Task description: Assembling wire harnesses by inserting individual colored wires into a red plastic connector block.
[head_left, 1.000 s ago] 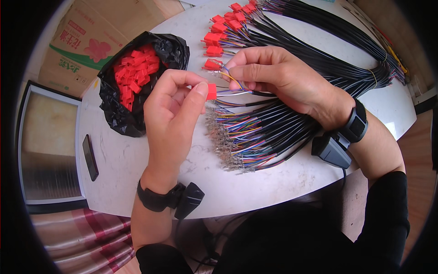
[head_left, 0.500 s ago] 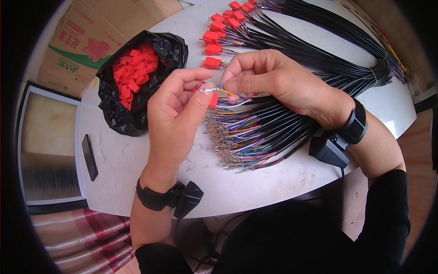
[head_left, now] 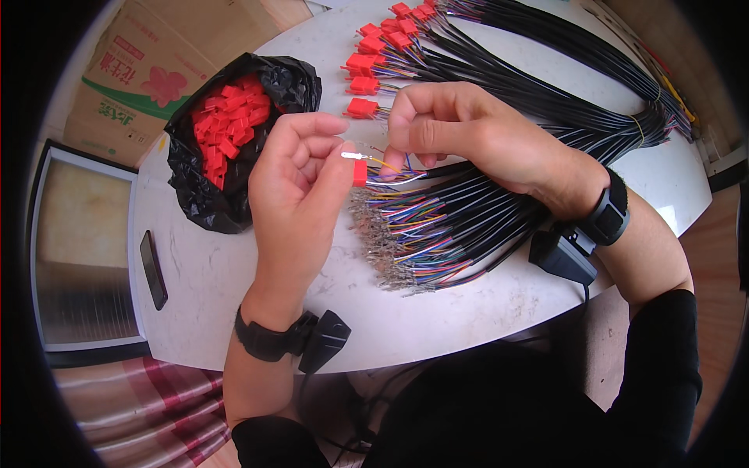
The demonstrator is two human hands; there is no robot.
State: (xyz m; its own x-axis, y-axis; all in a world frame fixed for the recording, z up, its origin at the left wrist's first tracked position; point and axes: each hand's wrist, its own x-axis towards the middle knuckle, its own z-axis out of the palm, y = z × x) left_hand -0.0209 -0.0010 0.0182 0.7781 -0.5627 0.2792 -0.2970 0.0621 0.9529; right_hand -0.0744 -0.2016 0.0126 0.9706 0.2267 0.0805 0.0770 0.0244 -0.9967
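My left hand (head_left: 292,183) is closed round a red plastic connector (head_left: 360,173), only partly visible past the thumb. Wires run into the connector from the right, a white one among them. Just above it, beside the thumb tip, a silver crimp terminal (head_left: 356,156) ends a yellow wire (head_left: 386,164). Opposite, my right hand (head_left: 468,132) has its thumb and index finger pinched on a thin wire (head_left: 378,148) of the same cable, its tip pointing toward the left hand. The other right fingers are curled near the loose wires.
Below the hands lies a bundle of black cables (head_left: 468,226) with bare terminals. Farther back are cables with red connectors (head_left: 363,86) fitted. A black plastic bag (head_left: 300,82) holds loose red connectors; a phone (head_left: 154,269) lies at the table's left edge. A cardboard box (head_left: 133,70) stands beyond.
The right fingers have shifted slightly, and a wire tip now shows between the hands. The yellow wire's terminal lies more plainly across the left thumb; the connector moved slightly left.
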